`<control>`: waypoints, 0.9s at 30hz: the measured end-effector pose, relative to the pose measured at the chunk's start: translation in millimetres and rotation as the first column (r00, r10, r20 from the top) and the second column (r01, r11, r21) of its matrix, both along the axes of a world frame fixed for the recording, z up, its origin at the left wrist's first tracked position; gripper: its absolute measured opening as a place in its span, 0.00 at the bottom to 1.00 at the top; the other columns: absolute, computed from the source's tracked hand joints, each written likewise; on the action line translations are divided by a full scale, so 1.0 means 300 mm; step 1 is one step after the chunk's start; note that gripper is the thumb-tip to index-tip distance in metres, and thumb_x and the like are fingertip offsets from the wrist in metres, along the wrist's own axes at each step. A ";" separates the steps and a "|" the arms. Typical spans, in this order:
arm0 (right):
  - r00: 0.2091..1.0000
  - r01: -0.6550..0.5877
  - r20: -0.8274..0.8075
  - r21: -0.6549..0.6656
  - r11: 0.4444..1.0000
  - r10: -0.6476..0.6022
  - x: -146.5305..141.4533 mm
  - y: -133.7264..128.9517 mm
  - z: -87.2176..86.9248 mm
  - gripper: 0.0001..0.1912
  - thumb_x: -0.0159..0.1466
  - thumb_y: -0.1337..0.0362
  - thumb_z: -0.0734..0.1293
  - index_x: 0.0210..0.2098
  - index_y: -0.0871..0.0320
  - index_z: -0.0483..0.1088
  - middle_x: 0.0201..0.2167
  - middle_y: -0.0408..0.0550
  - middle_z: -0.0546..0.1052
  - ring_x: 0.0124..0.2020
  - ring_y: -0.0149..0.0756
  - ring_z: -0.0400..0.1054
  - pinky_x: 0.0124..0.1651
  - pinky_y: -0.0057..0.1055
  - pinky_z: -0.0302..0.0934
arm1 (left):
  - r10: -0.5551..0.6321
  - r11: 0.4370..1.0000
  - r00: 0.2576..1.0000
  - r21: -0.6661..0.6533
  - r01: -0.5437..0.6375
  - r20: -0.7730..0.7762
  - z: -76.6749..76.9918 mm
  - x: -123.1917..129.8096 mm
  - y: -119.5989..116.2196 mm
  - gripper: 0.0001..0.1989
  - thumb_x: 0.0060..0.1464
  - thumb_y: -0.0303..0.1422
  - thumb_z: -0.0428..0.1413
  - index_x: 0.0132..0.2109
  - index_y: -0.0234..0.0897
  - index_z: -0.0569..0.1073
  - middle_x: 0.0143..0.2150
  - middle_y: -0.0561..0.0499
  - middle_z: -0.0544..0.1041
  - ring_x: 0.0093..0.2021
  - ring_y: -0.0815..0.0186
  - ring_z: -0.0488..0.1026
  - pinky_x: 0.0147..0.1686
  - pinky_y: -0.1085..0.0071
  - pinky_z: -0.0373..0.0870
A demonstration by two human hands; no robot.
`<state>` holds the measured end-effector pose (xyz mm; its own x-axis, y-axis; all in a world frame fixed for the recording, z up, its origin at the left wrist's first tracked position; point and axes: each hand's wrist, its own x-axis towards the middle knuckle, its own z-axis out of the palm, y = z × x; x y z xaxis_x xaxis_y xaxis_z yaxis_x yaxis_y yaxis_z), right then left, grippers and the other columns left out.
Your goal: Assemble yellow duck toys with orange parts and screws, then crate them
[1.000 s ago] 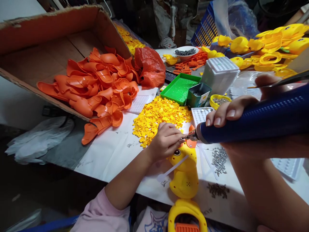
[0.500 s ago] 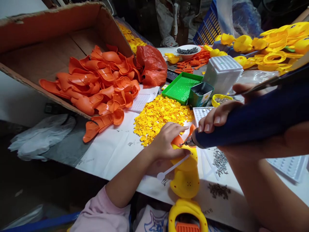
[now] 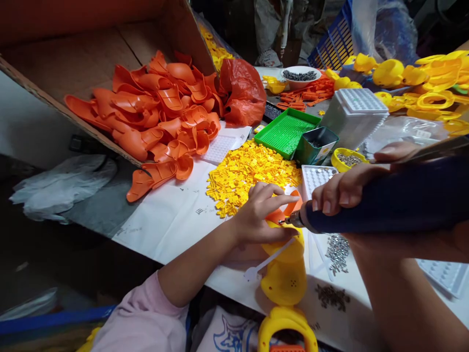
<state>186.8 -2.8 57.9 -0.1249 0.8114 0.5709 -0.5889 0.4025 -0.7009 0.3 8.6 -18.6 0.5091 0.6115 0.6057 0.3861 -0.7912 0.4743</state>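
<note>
My right hand (image 3: 344,190) is wrapped round a dark blue electric screwdriver (image 3: 388,195), held nearly level with its tip pointing left. That tip meets an orange plastic piece (image 3: 275,216) at the top of a yellow plastic toy (image 3: 284,278). My left hand (image 3: 262,215) grips the toy's upper end, thumb across the yellow part and fingers around the orange piece. A thin white strip (image 3: 271,259) crosses the toy below my thumb. Lower down, a yellow ring-shaped handle (image 3: 311,337) hangs past the table edge. The contact under my left palm is hidden.
A cardboard box (image 3: 88,63) of orange parts (image 3: 161,107) lies tipped at left. Beyond my left hand is a yellow clip pile (image 3: 252,171), with a green tray (image 3: 287,132) behind. Silver screws (image 3: 337,252) and darker screws (image 3: 332,297) lie right of the toy.
The view has shifted, so most of the table's things sit farther right in it. Both hands keep their hold, with the screwdriver tip still at the orange piece.
</note>
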 end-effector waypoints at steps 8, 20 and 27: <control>0.995 -0.011 0.097 0.003 1.000 0.011 -0.032 0.000 0.017 0.19 0.57 0.51 0.71 0.43 0.53 0.70 0.24 0.44 0.75 0.21 0.39 0.69 0.26 0.39 0.67 | 0.071 0.995 0.996 -0.069 -0.074 -0.046 0.015 0.012 -0.022 0.28 0.45 0.49 0.61 0.51 0.41 0.74 0.42 0.47 0.67 0.41 0.61 0.63 0.42 0.62 0.59; 0.982 0.187 0.064 -0.139 0.973 -0.179 0.063 -0.046 0.058 0.22 0.54 0.47 0.72 0.41 0.54 0.73 0.22 0.44 0.74 0.21 0.40 0.69 0.27 0.40 0.68 | 0.016 0.945 0.935 -0.301 -0.130 -0.354 0.074 0.011 -0.024 0.18 0.53 0.47 0.53 0.42 0.38 0.72 0.42 0.48 0.72 0.45 0.58 0.64 0.46 0.59 0.57; 0.910 0.412 0.110 -0.170 0.895 -0.399 0.167 -0.075 -0.065 0.17 0.49 0.51 0.73 0.37 0.49 0.74 0.21 0.43 0.77 0.20 0.41 0.69 0.19 0.37 0.66 | 0.106 0.844 0.878 -0.425 -0.328 -0.467 0.090 0.030 -0.042 0.21 0.53 0.53 0.52 0.39 0.39 0.73 0.45 0.46 0.68 0.49 0.52 0.59 0.50 0.49 0.55</control>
